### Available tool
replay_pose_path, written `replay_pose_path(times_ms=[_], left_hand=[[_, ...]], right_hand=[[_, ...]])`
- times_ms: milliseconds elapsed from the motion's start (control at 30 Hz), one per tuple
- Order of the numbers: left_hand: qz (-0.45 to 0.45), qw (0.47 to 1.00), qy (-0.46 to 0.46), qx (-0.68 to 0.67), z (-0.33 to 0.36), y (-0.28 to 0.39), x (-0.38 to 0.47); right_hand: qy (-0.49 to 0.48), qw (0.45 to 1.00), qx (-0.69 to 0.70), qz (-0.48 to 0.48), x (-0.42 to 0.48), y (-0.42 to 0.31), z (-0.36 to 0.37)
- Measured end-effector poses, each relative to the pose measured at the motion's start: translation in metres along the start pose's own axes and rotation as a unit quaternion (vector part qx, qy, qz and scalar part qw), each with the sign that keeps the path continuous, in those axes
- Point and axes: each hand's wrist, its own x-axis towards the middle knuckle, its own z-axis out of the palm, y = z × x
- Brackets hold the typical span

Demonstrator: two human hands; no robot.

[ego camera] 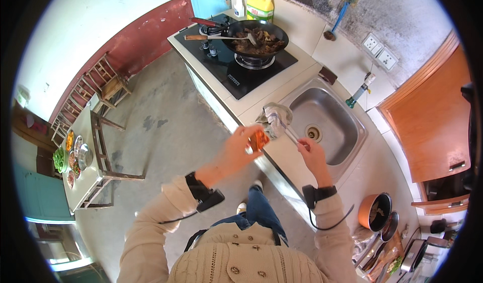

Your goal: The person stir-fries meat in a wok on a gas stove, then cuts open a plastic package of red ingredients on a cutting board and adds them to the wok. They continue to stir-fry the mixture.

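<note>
My left hand grips a small container with red-orange contents, held out above the front edge of the counter. Fingers and blur hide much of the container. In my right hand is the end of a thin metal utensil handle, which slants up and left toward a crumpled cloth. I cannot tell what the utensil's far end looks like. The cloth lies at the left rim of the stainless steel sink. Beyond, a black wok with browned food and a wooden-handled spatula sits on the gas hob.
A yellow jug and a white bottle stand behind the wok. A faucet overhangs the sink. An orange pot and a pan are at lower right. Several dishes lie on a table at left.
</note>
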Motion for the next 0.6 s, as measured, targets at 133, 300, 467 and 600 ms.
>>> replay_pose_path(times_ms=[133, 300, 467, 600], left_hand=[[0.018, 0.999, 0.013, 0.035, -0.050, -0.024, 0.056], [-0.012, 0.997, -0.029, 0.065, -0.098, -0.039, 0.141], [0.007, 0.995, -0.045, 0.085, -0.136, -0.053, 0.247], [0.025, 0.985, -0.071, 0.152, -0.152, -0.085, 0.341]], right_hand=[[-0.009, 1.000, -0.009, -0.027, 0.047, 0.011, 0.042], [0.019, 0.986, -0.161, -0.043, 0.110, 0.017, 0.097], [-0.010, 0.976, -0.215, 0.033, 0.147, 0.017, 0.138], [-0.008, 0.986, -0.159, 0.057, 0.162, 0.016, 0.134]])
